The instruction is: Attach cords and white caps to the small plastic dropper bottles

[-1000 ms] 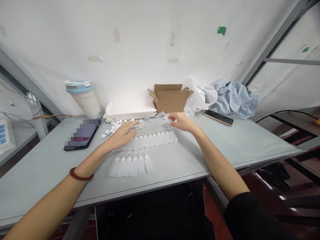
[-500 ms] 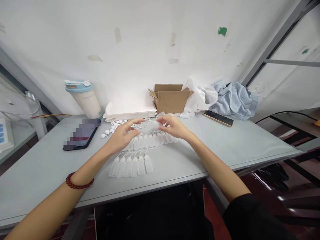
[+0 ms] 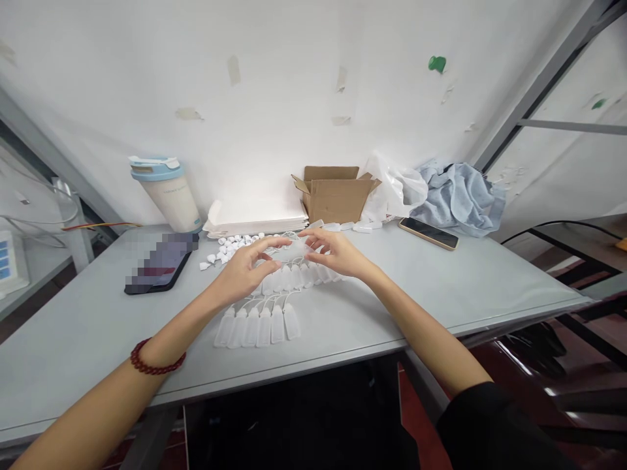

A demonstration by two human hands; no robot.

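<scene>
My left hand [image 3: 251,266] reaches over the table, thumb and index finger apart, its fingertips close to a small translucent plastic tag [image 3: 297,249]. From the other side, my right hand [image 3: 337,253] has bent fingers at that tag and appears to hold its edge. Thin white string loops lie just behind the fingertips. Below the hands runs a row of translucent tags [image 3: 283,279] with white strings, partly covered by my left hand. Nearer the table edge lies a second row of tags [image 3: 257,326], strings pointing away from me. Small white plastic pieces [image 3: 228,248] are heaped behind my left hand.
At the back of the grey table [image 3: 357,320] are a stack of white sheets [image 3: 255,219], an open cardboard box [image 3: 337,199], a plastic bag [image 3: 392,189] and blue cloth [image 3: 458,196]. A cup [image 3: 169,196] and phone [image 3: 164,264] are left, another phone [image 3: 428,233] right.
My left hand has shifted slightly right, towards the tag between the hands. My right hand has moved slightly, its fingers more spread. The tag rows lie as before.
</scene>
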